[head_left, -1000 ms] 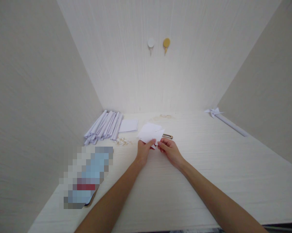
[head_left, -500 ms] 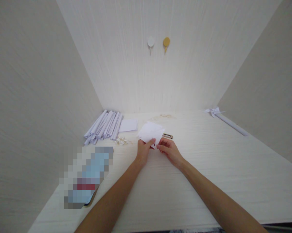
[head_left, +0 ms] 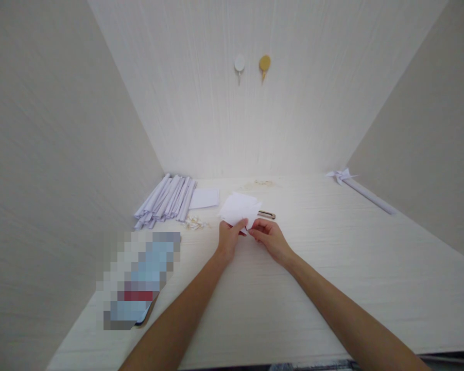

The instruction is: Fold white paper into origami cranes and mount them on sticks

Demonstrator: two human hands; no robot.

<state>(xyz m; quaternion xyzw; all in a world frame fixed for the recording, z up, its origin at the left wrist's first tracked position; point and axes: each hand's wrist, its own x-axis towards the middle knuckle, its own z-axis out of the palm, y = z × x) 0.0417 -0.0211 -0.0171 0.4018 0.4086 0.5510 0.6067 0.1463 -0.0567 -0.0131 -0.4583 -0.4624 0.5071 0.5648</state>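
Observation:
Over the middle of the table, my left hand (head_left: 228, 238) holds a cut square of white paper (head_left: 239, 207), thumb on top and fingers underneath. Cut flaps show along the paper's edges. My right hand (head_left: 266, 236) is closed in a pinch at the near right corner of the paper, its fingertips touching the edge. A small dark line shows beside the left thumb; I cannot make out what it is. Just behind the right hand lies a beige utility knife (head_left: 267, 214), partly covered by the paper.
On the left lie a pile of rolled paper tubes (head_left: 164, 202), a stack of white paper (head_left: 204, 198), small white and yellow bits (head_left: 195, 223) and a blurred phone (head_left: 142, 283). A paper pinwheel (head_left: 342, 176) on a tube rests at right. Two hooks (head_left: 264, 64) hang on the wall.
My right fingertips have shifted slightly and sit closer against the paper's corner. The paper has tilted a little; my left hand keeps its hold. The view has moved slightly.

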